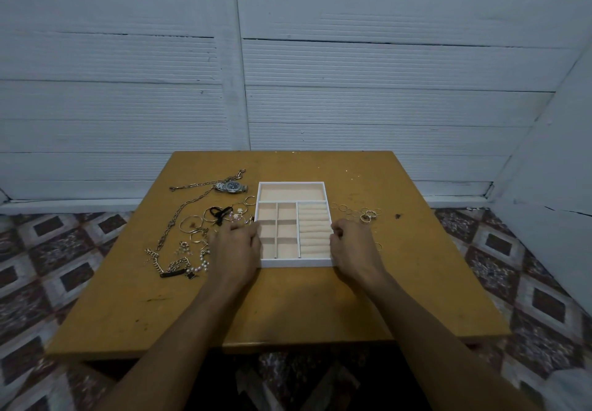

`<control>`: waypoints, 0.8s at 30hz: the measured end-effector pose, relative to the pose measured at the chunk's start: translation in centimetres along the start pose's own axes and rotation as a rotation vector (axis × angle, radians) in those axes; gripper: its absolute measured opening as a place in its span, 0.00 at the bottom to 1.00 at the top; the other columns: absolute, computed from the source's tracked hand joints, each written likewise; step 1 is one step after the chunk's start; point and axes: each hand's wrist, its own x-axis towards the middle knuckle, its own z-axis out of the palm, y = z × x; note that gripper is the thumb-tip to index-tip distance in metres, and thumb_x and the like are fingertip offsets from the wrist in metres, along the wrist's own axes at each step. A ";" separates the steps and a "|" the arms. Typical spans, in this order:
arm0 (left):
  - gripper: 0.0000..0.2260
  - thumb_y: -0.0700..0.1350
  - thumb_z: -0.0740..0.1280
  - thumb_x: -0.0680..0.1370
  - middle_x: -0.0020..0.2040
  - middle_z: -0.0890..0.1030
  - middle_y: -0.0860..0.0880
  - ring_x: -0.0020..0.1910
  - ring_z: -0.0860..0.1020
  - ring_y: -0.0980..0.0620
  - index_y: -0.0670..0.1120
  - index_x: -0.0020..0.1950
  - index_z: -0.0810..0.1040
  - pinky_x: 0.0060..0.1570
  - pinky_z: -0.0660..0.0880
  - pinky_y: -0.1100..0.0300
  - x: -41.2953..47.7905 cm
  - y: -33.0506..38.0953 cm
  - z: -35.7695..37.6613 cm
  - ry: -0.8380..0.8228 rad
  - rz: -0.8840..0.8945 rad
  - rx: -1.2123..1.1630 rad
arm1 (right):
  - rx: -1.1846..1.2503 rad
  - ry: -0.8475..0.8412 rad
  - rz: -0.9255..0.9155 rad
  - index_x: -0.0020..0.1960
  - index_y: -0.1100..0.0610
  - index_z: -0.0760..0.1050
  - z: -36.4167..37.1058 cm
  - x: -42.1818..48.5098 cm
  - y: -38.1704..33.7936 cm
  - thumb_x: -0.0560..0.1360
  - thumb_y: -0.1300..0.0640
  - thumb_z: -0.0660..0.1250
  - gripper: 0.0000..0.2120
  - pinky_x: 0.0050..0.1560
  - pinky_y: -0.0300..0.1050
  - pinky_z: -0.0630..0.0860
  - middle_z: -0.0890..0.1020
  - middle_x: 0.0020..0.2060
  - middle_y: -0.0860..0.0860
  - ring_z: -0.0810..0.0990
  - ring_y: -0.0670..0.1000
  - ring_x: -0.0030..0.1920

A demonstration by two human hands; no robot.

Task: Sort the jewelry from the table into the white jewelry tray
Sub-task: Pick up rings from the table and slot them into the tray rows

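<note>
The white jewelry tray [293,262] sits mid-worktop [288,308], and only beige lining shows in its compartments. Both hands grip it: left hand [238,245] curled on the 9 o'clock wall, right hand [352,247] on the 3 o'clock one. Chains [169,228] and a watch [231,187] sprawl around 9-10 o'clock, with rings [368,215] at 2. Open worktop runs to the near edge at 6.

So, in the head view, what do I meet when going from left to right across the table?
chunky chain bracelet → left hand → white jewelry tray → right hand → dark spot
</note>
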 end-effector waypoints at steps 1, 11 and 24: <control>0.14 0.44 0.60 0.81 0.57 0.79 0.44 0.61 0.69 0.46 0.47 0.65 0.77 0.60 0.62 0.50 -0.2 0.0 0.0 -0.001 -0.003 -0.004 | 0.002 0.002 0.000 0.51 0.63 0.79 0.1 -0.1 0.1 0.77 0.63 0.59 0.11 0.47 0.53 0.78 0.82 0.46 0.57 0.79 0.55 0.46; 0.14 0.47 0.60 0.81 0.56 0.80 0.46 0.61 0.69 0.48 0.51 0.66 0.76 0.59 0.61 0.50 -0.9 -0.6 0.4 -0.006 -0.023 -0.024 | 0.018 0.008 0.000 0.56 0.59 0.79 0.4 -1.3 0.6 0.79 0.59 0.58 0.12 0.50 0.54 0.80 0.82 0.51 0.54 0.80 0.52 0.50; 0.16 0.51 0.62 0.79 0.70 0.71 0.50 0.70 0.64 0.47 0.50 0.67 0.75 0.68 0.60 0.47 0.0 5.2 0.8 0.006 0.139 -0.013 | -0.060 0.007 0.034 0.57 0.55 0.80 -3.1 0.0 1.8 0.78 0.57 0.61 0.12 0.48 0.46 0.78 0.83 0.50 0.50 0.80 0.50 0.47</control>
